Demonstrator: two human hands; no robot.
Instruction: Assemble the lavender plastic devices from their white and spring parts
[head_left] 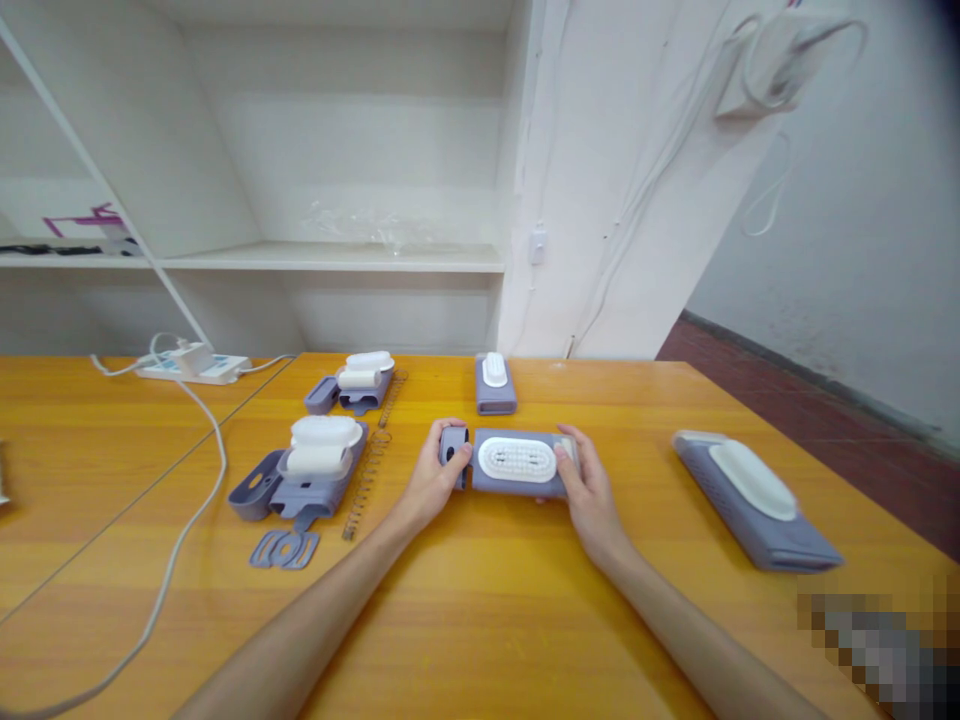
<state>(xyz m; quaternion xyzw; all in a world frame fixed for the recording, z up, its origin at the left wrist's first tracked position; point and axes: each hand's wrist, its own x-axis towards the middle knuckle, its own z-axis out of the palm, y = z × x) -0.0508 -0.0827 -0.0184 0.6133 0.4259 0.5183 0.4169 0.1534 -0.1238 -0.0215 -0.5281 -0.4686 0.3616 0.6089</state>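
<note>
1. Left hand, centre of the frame: fingers pinching a small purple end piece.
2. Right hand, right of centre: fingers gripping the right end of a purple case — white bristled pad upward.
3. Case and end piece: mid-frame, close together — whether touching, I cannot tell.
4. Springs: left of centre.
</note>
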